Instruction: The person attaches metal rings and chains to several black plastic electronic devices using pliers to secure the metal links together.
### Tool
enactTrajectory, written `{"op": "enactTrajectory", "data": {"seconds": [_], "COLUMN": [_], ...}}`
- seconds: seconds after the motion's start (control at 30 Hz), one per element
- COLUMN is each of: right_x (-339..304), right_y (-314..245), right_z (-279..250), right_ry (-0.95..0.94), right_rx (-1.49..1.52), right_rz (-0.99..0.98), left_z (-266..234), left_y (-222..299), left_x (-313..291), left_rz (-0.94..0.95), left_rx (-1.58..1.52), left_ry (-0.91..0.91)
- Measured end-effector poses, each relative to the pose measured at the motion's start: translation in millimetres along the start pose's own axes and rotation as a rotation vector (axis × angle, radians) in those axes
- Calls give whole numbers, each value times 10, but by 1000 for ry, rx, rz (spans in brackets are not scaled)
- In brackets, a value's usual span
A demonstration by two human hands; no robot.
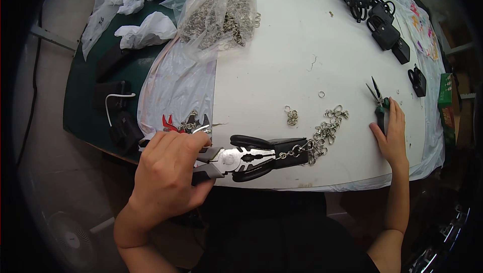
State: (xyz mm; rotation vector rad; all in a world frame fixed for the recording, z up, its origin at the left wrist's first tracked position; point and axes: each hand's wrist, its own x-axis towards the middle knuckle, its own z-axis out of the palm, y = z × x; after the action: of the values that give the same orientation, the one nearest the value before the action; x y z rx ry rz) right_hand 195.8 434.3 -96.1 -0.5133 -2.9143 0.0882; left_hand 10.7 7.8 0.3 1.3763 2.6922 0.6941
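Observation:
My left hand [168, 175] is closed around the grey-and-black handles of combination pliers [230, 162], held over the near edge of the table. At their jaw tips begins a silver chain [318, 139] of rings and clasps, which trails to the right across the table. Under the jaws lies a black flat piece [294, 160], with curved black parts on either side of the pliers. My right hand [393, 137] grips long-nose pliers [380, 113] by the dark green handle, their tips apart on the tabletop. A small heap of rings [292, 117] and a loose ring [321, 94] lie between.
A clear plastic bag of metal chains [216, 21] stands at the back left. Red-handled pliers [171, 123] lie beyond my left hand. Black corded devices [380, 24] line the far right edge. A black block with a white cable [111, 96] sits at left.

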Motion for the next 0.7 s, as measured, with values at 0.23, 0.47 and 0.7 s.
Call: {"op": "enactTrajectory", "data": {"seconds": [0.23,0.47,0.7], "right_x": [212,316,358], "right_y": [-52,-1140,-1366], "right_z": [-221,-925,-1065], "right_ry": [-154,-192,-28], "right_rx": [374,488,166], "right_rz": [248,-538,-747], "left_z": [-22,-31,-76], "left_y": [-76,-93,-78], "left_x": [13,6,-5], "left_rz": [49,56,76], "left_rx": [51,57,53], "left_ry": [-58,-48,-24]}}
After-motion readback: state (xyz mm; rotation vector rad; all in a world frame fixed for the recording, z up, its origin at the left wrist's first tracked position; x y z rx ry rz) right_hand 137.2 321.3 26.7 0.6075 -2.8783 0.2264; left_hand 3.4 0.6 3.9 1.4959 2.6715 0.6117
